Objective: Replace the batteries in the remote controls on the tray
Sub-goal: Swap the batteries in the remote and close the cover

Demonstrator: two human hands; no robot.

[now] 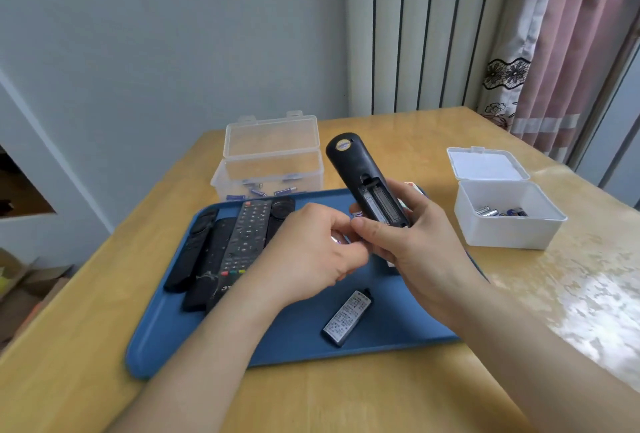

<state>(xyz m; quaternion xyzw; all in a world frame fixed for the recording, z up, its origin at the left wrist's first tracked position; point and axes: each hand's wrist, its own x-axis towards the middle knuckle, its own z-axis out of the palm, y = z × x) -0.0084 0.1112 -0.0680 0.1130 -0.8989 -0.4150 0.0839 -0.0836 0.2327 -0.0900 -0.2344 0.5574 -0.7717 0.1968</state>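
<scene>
The right hand was wrapped around the bottom end of the black remote, back side up and lifted off the tray, with the battery bay open. The left hand had its fingertips pinched on what looked like a small purple battery, right at the bay's lower edge. It was mostly hidden, so I can't swear to it. Biggest risk I'd guess: the battery slips out of that pinch, or goes in the wrong way round, since the thumbs crowded the opening and blocked the view of the contacts. The loose cover lay on the tray just below both hands, so a dropped wrist could knock it. The other remotes sat tight against the left hand's outer side, with not much room there. The clear box was beyond the left hand and the white box out past the right. Open desk showed nearer the body — the tray's near edge looked like the only lip to catch on.
</scene>
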